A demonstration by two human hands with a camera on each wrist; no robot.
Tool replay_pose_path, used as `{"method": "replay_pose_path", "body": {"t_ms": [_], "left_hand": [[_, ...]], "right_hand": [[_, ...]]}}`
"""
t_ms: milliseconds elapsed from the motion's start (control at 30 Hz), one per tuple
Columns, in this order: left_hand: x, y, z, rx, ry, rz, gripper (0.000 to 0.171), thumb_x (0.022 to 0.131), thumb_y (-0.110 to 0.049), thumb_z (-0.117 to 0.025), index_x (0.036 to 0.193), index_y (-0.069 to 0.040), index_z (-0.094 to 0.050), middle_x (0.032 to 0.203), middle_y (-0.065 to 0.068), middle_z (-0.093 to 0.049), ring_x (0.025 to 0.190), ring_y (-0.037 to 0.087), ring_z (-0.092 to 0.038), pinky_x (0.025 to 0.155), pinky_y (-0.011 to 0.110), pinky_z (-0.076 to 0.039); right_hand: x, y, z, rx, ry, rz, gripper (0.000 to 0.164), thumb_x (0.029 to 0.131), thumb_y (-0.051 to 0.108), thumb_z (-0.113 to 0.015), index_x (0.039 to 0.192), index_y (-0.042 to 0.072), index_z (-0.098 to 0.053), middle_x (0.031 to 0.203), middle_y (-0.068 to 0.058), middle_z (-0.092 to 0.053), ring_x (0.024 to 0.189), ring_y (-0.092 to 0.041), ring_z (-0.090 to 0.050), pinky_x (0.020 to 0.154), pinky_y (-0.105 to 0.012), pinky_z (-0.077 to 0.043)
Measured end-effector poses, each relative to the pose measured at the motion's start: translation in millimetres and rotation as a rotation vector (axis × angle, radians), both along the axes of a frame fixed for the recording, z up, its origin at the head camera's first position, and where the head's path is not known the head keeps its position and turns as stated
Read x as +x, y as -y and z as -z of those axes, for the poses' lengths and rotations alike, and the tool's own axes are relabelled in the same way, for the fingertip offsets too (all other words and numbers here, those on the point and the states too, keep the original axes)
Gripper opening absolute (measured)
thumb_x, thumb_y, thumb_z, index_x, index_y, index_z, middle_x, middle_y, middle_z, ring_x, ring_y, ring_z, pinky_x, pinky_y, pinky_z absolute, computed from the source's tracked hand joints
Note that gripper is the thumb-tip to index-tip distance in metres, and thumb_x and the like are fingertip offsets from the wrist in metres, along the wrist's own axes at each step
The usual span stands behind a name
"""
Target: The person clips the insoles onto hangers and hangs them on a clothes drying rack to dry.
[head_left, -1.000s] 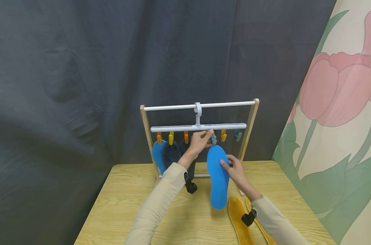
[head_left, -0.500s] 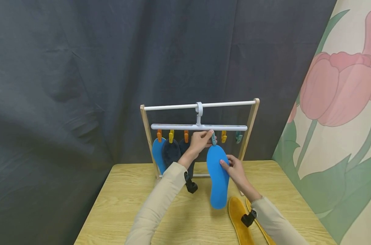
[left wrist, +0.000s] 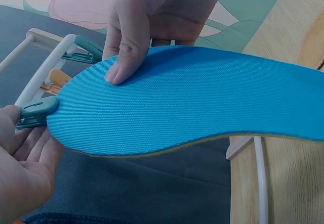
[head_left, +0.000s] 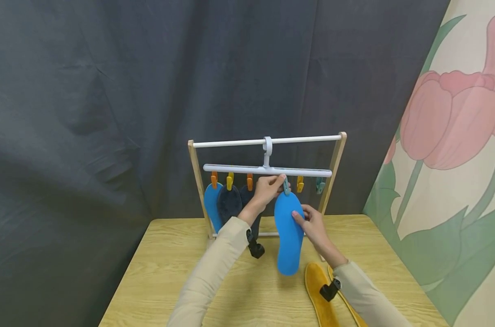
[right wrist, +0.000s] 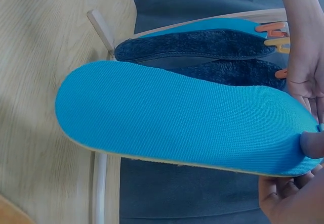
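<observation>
A blue insole (head_left: 287,240) hangs toe up in front of the rack, pinched at its right edge between the thumb and fingers of my right hand (head_left: 314,229). My left hand (head_left: 267,190) pinches a teal clip (head_left: 286,186) under the white hanger (head_left: 239,169). In the left wrist view, that clip (left wrist: 40,107) meets the tip of the insole (left wrist: 192,97); how far its jaws reach over the edge is hard to tell. To the left, another blue insole (head_left: 212,202) and two dark fuzzy insoles (head_left: 229,204) hang from orange and yellow clips.
The hanger hooks over the top bar of a wood-and-white rack (head_left: 335,168). A yellow clip (head_left: 300,184) and another teal clip (head_left: 320,185) hang at right, holding nothing. Two mustard insoles (head_left: 317,286) lie on the wooden table (head_left: 157,272), partly behind my right forearm.
My right hand has moved the blue insole slightly left and up, closer against the teal clip. The hanger has shifted a little right and tilted down at its right end.
</observation>
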State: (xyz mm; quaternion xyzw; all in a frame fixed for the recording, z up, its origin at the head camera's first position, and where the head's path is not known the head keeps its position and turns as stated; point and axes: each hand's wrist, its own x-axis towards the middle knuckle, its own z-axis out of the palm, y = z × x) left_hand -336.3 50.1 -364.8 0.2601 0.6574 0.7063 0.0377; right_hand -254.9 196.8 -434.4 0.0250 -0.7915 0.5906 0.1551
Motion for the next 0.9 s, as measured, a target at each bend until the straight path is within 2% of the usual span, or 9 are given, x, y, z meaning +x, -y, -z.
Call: {"method": "replay_pose_path", "body": {"t_ms": [100,400,433,533,633,667,700,800,900], "left_hand": [[0.9,1,-0.8,-0.027,-0.005,0.001,0.03,0.09,-0.024,-0.051,0.104,0.0,-0.063,0.091,0.014,-0.065,0.084,0.019,-0.063,0.074,0.028,-0.05],[-17.4,-5,16.8,-0.111,-0.03,-0.039,0.036,0.087,-0.037,-0.051,0.105,-0.009,-0.065,0.094,0.008,-0.065,0.089,0.016,-0.061,0.074,0.028,-0.049],[-36.2,-11,32.4,-0.123,-0.049,-0.042,0.037,0.087,-0.038,-0.051,0.106,-0.009,-0.064,0.094,0.008,-0.065,0.09,0.016,-0.061,0.074,0.028,-0.049],[-69.1,-22,64.0,-0.15,-0.061,-0.045,0.041,0.087,-0.043,-0.048,0.109,-0.013,-0.063,0.098,0.005,-0.064,0.093,0.016,-0.059,0.075,0.031,-0.048],[-122.3,-39,114.7,-0.167,-0.12,-0.051,0.042,0.089,-0.045,-0.043,0.113,-0.016,-0.06,0.102,0.002,-0.063,0.096,0.013,-0.058,0.078,0.029,-0.047],[-123.3,-40,118.2,-0.159,-0.127,-0.043,0.041,0.089,-0.045,-0.042,0.113,-0.017,-0.06,0.103,0.0,-0.062,0.096,0.013,-0.058,0.079,0.029,-0.047],[-134.5,-44,129.3,-0.153,-0.151,-0.039,0.041,0.09,-0.047,-0.04,0.112,-0.019,-0.06,0.104,-0.001,-0.062,0.097,0.011,-0.057,0.079,0.028,-0.047],[-135.1,-41,133.7,-0.124,-0.183,0.002,0.04,0.088,-0.049,-0.042,0.108,-0.02,-0.062,0.104,-0.003,-0.061,0.099,0.009,-0.056,0.082,0.026,-0.046],[-83.8,-25,85.4,-0.117,-0.128,0.042,0.043,0.088,-0.047,-0.045,0.106,-0.012,-0.063,0.105,0.002,-0.061,0.102,0.013,-0.055,0.083,0.028,-0.045]], "right_hand": [[-0.1,1,-1.4,-0.011,-0.013,-0.002,0.031,0.088,0.02,-0.055,0.11,-0.002,-0.053,0.094,-0.02,-0.06,0.08,-0.028,-0.059,0.07,-0.036,-0.049],[0.3,3,-7.0,-0.018,-0.018,0.001,0.033,0.088,0.02,-0.055,0.112,-0.003,-0.052,0.097,-0.022,-0.059,0.084,-0.03,-0.059,0.075,-0.037,-0.049],[0.4,3,-6.6,-0.021,-0.015,0.001,0.033,0.088,0.019,-0.055,0.112,-0.003,-0.052,0.097,-0.022,-0.059,0.084,-0.03,-0.059,0.075,-0.037,-0.049],[-0.6,2,-3.0,-0.032,-0.015,-0.001,0.032,0.088,0.02,-0.055,0.112,-0.002,-0.052,0.098,-0.02,-0.06,0.084,-0.029,-0.059,0.075,-0.036,-0.049],[-0.5,1,-1.7,-0.043,-0.027,-0.01,0.031,0.088,0.018,-0.056,0.111,-0.002,-0.052,0.098,-0.021,-0.059,0.085,-0.029,-0.059,0.075,-0.036,-0.049],[-0.6,1,-1.2,-0.046,-0.034,-0.013,0.031,0.088,0.017,-0.056,0.111,-0.002,-0.052,0.097,-0.021,-0.059,0.085,-0.029,-0.058,0.075,-0.036,-0.049],[-0.5,1,-1.0,-0.045,-0.041,-0.019,0.031,0.088,0.017,-0.056,0.111,-0.003,-0.052,0.097,-0.021,-0.059,0.085,-0.029,-0.058,0.075,-0.036,-0.049],[-0.2,0,-0.3,-0.054,-0.051,-0.026,0.031,0.088,0.016,-0.056,0.111,-0.003,-0.052,0.097,-0.022,-0.058,0.085,-0.03,-0.058,0.075,-0.035,-0.049],[-0.2,-1,0.2,-0.056,-0.054,-0.031,0.031,0.088,0.016,-0.056,0.111,-0.004,-0.051,0.098,-0.023,-0.058,0.086,-0.032,-0.058,0.075,-0.034,-0.049]]}}
